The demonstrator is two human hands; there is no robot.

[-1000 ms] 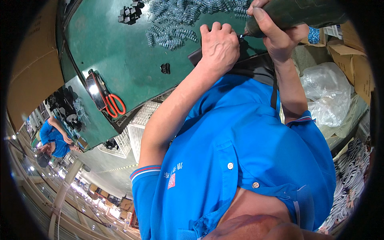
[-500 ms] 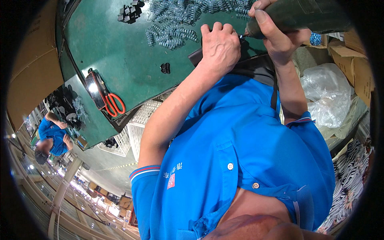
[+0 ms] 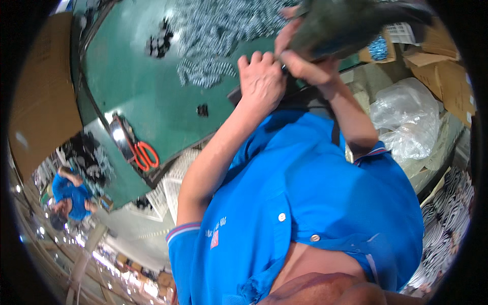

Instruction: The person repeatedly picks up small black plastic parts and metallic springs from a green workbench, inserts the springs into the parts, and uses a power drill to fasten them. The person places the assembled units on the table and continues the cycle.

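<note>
My right hand (image 3: 310, 66) is wrapped round a dark green power drill (image 3: 340, 30), blurred by motion. Its tip meets the work beside the fingers of my left hand (image 3: 262, 81). With those fingers curled over, my left hand presses on a dark flat-sided part (image 3: 236, 95) at the table's near edge; most of the part is hidden under the hand. Many metal coil springs (image 3: 223, 25) lie heaped beyond both hands, with a smaller row of springs (image 3: 203, 72) nearer. A small black clip-like piece (image 3: 202, 110) rests to the left of my left forearm.
Small black pieces (image 3: 160, 39) lie on the green table (image 3: 137, 76). Orange-handled scissors (image 3: 146, 155) sit near its left edge beside a dark phone-like object (image 3: 120, 134). A clear plastic bag (image 3: 406, 119) and cardboard boxes (image 3: 442, 84) stand right. A co-worker (image 3: 71, 195) sits far left.
Both hands and the drill appear further left in the picture, and my left hand lower. The whole view has shifted as well, with the table scene lower. Each hand keeps its grip.
</note>
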